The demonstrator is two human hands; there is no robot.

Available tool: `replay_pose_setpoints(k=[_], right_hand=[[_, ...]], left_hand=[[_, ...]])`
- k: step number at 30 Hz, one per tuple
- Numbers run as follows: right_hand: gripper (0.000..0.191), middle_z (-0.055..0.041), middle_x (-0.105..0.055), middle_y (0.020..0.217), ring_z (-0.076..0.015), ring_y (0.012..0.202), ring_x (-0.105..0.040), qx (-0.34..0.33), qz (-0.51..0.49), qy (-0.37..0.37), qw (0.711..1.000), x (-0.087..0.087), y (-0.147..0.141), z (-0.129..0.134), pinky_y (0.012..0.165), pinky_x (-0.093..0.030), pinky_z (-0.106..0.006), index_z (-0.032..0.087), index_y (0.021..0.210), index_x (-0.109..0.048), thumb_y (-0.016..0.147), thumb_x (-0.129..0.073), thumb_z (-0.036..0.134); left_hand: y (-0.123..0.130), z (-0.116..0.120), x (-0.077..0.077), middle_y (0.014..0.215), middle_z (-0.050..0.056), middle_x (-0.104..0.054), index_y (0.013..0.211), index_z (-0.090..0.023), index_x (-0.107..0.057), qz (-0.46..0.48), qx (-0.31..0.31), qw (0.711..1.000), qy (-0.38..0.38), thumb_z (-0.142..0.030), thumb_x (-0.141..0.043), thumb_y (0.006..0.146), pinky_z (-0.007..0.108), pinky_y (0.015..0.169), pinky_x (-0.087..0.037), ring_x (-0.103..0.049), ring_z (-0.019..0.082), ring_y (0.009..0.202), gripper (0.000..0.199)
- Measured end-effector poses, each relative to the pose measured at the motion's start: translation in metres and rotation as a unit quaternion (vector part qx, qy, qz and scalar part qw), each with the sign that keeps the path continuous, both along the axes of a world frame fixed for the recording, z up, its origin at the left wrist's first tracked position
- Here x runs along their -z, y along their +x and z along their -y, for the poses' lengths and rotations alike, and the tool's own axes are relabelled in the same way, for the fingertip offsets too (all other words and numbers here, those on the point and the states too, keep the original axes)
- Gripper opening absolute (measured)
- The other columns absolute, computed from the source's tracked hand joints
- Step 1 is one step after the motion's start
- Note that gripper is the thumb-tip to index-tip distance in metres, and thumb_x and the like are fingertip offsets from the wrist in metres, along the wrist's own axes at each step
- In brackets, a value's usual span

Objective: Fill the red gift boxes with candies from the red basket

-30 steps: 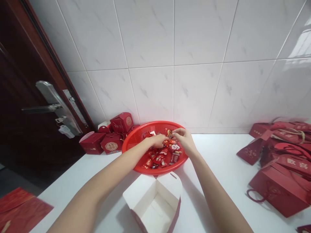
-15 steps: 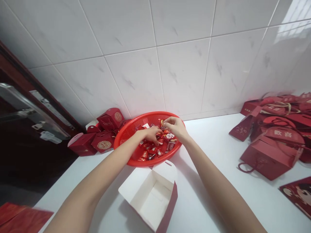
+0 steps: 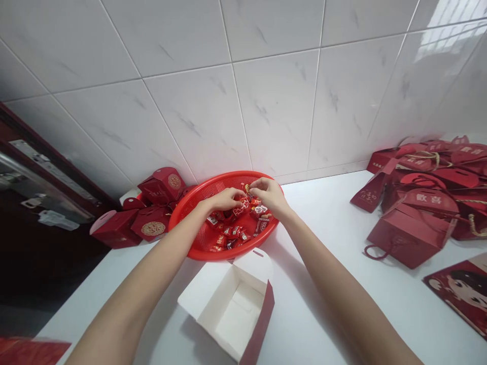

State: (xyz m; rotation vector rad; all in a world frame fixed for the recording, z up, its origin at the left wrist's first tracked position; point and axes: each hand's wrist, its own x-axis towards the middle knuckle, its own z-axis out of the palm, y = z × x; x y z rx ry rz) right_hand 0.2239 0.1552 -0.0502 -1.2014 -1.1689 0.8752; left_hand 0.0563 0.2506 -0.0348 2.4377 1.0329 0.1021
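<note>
A red plastic basket [image 3: 180, 248] by the wall holds several wrapped candies [image 3: 232, 235]. My left hand [image 3: 227, 199] reaches over its left side, fingers closed on a red-wrapped candy [image 3: 241, 207]. Across from it, my right hand [image 3: 269, 195] pinches a small wrapped candy with a yellowish print [image 3: 247, 189] near the far rim. The two hands' fingertips are close together. In front of the basket stands an open gift box [image 3: 238, 309], white inside and dark red outside, its flaps folded out and nothing inside it.
Closed red gift boxes [image 3: 152, 223] are stacked left of the basket. More red boxes with handles [image 3: 413, 233] pile up at the right, near a printed red card or bag [image 3: 462, 291]. A tiled wall [image 3: 277, 111] rises behind the white table [image 3: 315, 223]; a dark door [image 3: 41, 238] is left.
My left hand has lifted slightly and drawn a red-wrapped candy up from the pile. My right hand's fingers stay pinched near the far rim. The view has shifted slightly right.
</note>
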Motion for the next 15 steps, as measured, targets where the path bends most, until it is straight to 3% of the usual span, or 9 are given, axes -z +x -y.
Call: replay_pose_setpoints(k=[4, 7, 11, 15], right_hand=[[0.031, -0.0057, -0.066, 0.099, -0.0201, 0.087, -0.064, 0.045, -0.012, -0.017, 0.999, 0.002, 0.000, -0.001, 0.069, -0.051, -0.031, 0.021, 0.098, -0.059, 0.069, -0.067, 0.027], [0.036, -0.0036, -0.067, 0.089, -0.0205, 0.082, -0.064, 0.008, -0.013, -0.005, 1.000, 0.003, 0.001, 0.000, 0.069, -0.051, -0.033, 0.021, 0.097, -0.057, 0.068, -0.072, 0.035], [0.033, 0.0025, -0.061, 0.065, -0.0201, 0.066, -0.063, -0.053, -0.054, 0.012, 0.997, 0.003, 0.000, 0.001, 0.061, -0.050, -0.033, 0.022, 0.087, -0.056, 0.065, -0.075, 0.038], [0.030, 0.0062, -0.056, 0.058, -0.0171, 0.058, -0.060, -0.059, -0.119, 0.016, 0.991, 0.000, -0.001, 0.002, 0.058, -0.053, -0.033, 0.023, 0.084, -0.055, 0.064, -0.076, 0.034]], left_hand=[[-0.004, -0.003, -0.008, 0.105, 0.007, -0.074, 0.102, -0.015, -0.069, 0.230, -0.014, 0.967, -0.105, -0.037, -0.079, 0.067, 0.034, 0.086, -0.050, -0.066, 0.024, 0.097, 0.042], [0.000, 0.004, -0.013, 0.103, 0.007, -0.074, 0.105, -0.015, -0.069, 0.341, -0.015, 0.924, -0.172, -0.039, -0.086, 0.064, 0.034, 0.084, -0.051, -0.068, 0.021, 0.092, 0.051], [0.007, 0.014, -0.018, 0.096, 0.006, -0.076, 0.100, -0.014, -0.071, 0.414, -0.010, 0.881, -0.229, -0.032, -0.089, 0.061, 0.032, 0.082, -0.052, -0.069, 0.019, 0.086, 0.047], [0.007, 0.017, -0.023, 0.086, 0.004, -0.075, 0.087, -0.013, -0.073, 0.428, -0.054, 0.864, -0.259, -0.029, -0.086, 0.061, 0.029, 0.078, -0.051, -0.069, 0.016, 0.077, 0.033]])
